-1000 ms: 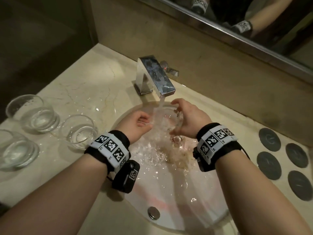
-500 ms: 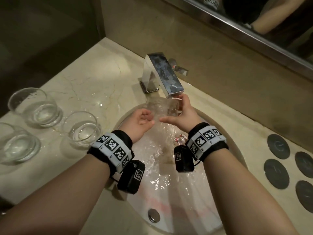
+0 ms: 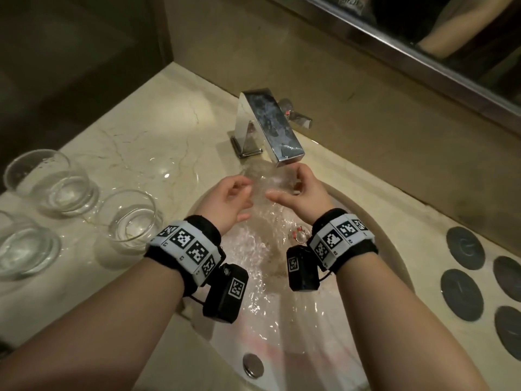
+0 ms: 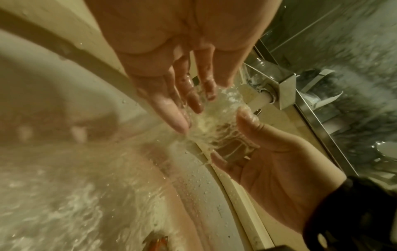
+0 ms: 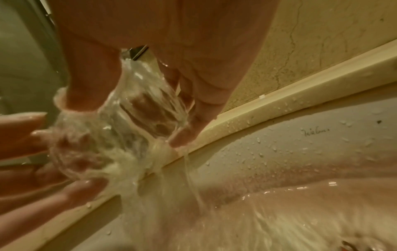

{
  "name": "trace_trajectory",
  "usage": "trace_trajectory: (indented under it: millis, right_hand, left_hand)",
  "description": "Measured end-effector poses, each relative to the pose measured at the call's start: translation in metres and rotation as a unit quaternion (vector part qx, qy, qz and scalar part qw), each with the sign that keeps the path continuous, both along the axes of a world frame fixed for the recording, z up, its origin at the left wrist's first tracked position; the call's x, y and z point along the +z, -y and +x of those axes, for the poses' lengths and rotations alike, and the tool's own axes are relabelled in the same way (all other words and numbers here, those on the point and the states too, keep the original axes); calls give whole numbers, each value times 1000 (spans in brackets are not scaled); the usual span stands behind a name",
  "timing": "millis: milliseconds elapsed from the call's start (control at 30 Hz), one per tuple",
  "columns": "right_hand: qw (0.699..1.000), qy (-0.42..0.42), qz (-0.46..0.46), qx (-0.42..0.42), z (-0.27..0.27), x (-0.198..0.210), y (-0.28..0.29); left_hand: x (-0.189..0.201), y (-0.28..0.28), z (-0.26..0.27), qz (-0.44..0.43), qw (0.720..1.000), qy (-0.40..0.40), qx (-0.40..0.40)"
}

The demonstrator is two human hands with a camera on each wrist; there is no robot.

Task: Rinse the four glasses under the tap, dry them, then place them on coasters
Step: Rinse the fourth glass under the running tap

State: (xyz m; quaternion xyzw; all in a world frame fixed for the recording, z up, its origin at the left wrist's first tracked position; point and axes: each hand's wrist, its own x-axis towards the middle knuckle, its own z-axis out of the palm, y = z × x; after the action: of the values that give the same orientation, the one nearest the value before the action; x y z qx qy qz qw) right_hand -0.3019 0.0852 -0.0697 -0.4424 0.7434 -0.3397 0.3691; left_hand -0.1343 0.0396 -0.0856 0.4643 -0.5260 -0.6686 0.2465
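Note:
A clear glass (image 3: 269, 180) is held right under the chrome tap (image 3: 270, 131), and running water pours over it into the sink (image 3: 375, 232). My right hand (image 3: 306, 193) grips the glass (image 5: 128, 118) between thumb and fingers. My left hand (image 3: 228, 198) lies beside it, its wet fingers (image 4: 182, 98) fairly straight and touching the glass (image 4: 219, 130) in the stream. Three more glasses (image 3: 53, 182) (image 3: 132, 221) (image 3: 22, 249) stand upright on the marble counter at the left. Several dark round coasters (image 3: 465, 248) lie on the counter at the right.
The tap's lever (image 3: 298, 119) points right, behind the spout. Water rushes down the basin past the drain plug (image 3: 300, 235); an overflow cap (image 3: 253, 364) sits near the front. A mirror (image 3: 423, 38) runs above the back wall. The counter (image 3: 127, 142) around the glasses is wet.
The right hand has lifted the glass from low in the stream up to just beneath the spout. The left hand has followed and now touches the glass.

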Motion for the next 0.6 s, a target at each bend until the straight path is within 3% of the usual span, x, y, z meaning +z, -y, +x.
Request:
trace_trajectory:
  millis: [100, 200, 300, 433, 600]
  right_hand:
    - [1000, -6, 15, 25, -1, -3, -5]
    - [995, -34, 58, 68, 2, -10, -9]
    - [997, 0, 63, 52, 5, -23, -13]
    - [999, 9, 35, 7, 5, -37, -15]
    - [999, 44, -1, 10, 4, -46, -12]
  left_hand:
    - [-1, 1, -2, -46, 999, 27, 12]
    - [3, 1, -2, -160, 982, 92, -45]
    - [8, -1, -6, -247, 955, 131, -102]
    - [5, -5, -3, -250, 957, 120, -86]
    - [-1, -7, -3, -181, 978, 99, -33]
